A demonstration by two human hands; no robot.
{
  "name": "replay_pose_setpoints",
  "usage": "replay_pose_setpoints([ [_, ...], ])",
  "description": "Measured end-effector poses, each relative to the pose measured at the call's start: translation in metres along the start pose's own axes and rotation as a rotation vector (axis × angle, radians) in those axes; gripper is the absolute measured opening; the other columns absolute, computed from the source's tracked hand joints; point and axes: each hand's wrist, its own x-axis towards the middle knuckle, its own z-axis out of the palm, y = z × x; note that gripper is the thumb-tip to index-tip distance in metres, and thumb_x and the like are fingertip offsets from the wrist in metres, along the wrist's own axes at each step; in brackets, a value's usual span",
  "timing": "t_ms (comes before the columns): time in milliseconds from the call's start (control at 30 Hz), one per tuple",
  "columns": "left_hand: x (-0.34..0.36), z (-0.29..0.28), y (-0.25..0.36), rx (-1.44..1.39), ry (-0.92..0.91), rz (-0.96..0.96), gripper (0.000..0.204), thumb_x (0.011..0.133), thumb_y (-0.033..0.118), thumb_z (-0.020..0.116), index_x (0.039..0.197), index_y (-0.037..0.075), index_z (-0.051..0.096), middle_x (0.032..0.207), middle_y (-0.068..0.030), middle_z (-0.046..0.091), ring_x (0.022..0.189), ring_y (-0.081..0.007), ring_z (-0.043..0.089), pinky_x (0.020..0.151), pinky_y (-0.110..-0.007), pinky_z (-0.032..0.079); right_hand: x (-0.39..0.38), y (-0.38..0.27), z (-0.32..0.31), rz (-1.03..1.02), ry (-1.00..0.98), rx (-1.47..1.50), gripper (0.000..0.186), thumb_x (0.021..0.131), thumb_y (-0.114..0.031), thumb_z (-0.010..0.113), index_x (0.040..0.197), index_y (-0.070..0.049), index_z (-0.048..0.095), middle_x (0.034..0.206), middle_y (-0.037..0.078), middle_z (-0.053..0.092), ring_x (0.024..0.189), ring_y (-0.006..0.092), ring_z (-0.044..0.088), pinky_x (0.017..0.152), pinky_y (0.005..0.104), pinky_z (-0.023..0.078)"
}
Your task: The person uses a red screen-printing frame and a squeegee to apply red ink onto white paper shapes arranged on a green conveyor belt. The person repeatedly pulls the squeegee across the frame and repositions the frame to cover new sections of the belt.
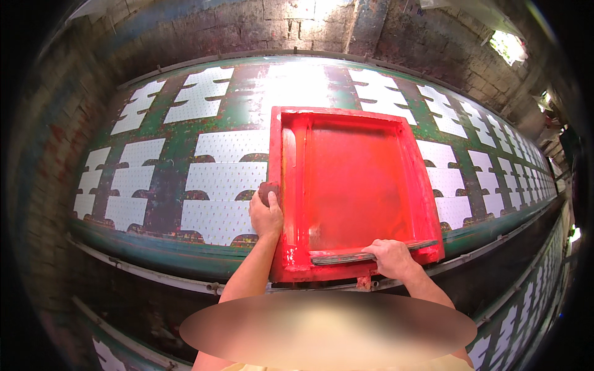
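A screen printing frame (424, 185), coated in red ink, lies flat on the long green table. My left hand (266, 214) is closed on the frame's left side, at a dark reddish block (268, 190) with the thumb over it. Along the frame's near side lies a long squeegee (340, 257), its edge smeared with ink. My right hand (390, 257) grips the squeegee right of its middle, fingers wrapped over the top. Wet red ink (298, 247) pools along the inner left side and near left corner. The frame hides whatever is beneath it.
White cut fabric pieces (226, 177) with small printed marks lie in rows on the green table (167, 179). A metal rail (142, 269) runs along its near edge. Another table with white pieces (507, 324) stands at the lower right. A block wall (247, 31) rises behind.
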Motion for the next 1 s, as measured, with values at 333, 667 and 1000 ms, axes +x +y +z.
replay_pose_setpoints([
  [333,0.002,0.003,-0.006,-0.136,-0.047,0.003,0.055,0.109,0.037,0.069,0.144,-0.005,0.065,0.135,-0.0277,0.071,0.127,-0.0453,0.067,0.111,-0.054,0.052,-0.015,-0.020,0.040,-0.095,0.276,-0.098,0.037,0.086,-0.006,0.071,0.122,-0.010,0.080,0.117,0.006,0.077,0.108,0.0288,0.076,0.096,0.0432,0.060],
  [667,0.000,-0.002,0.001,-0.106,-0.065,-0.060,0.052,0.113,0.034,0.065,0.146,-0.006,0.062,0.140,-0.0260,0.069,0.131,-0.0426,0.065,0.114,-0.052,0.050,0.098,0.045,0.043,-0.083,0.345,-0.203,0.031,0.091,-0.009,0.067,0.120,-0.012,0.079,0.109,0.007,0.076,0.105,0.0283,0.075,0.092,0.0433,0.059],
  [1000,-0.002,-0.002,0.001,-0.091,-0.038,-0.057,0.045,0.114,0.029,0.064,0.144,-0.005,0.064,0.137,-0.0232,0.071,0.128,-0.0375,0.067,0.112,-0.047,0.051,0.262,0.146,0.007,-0.002,0.276,-0.259,0.034,0.091,-0.005,0.067,0.120,-0.017,0.079,0.106,0.010,0.074,0.102,0.0314,0.077,0.090,0.0466,0.063],
])
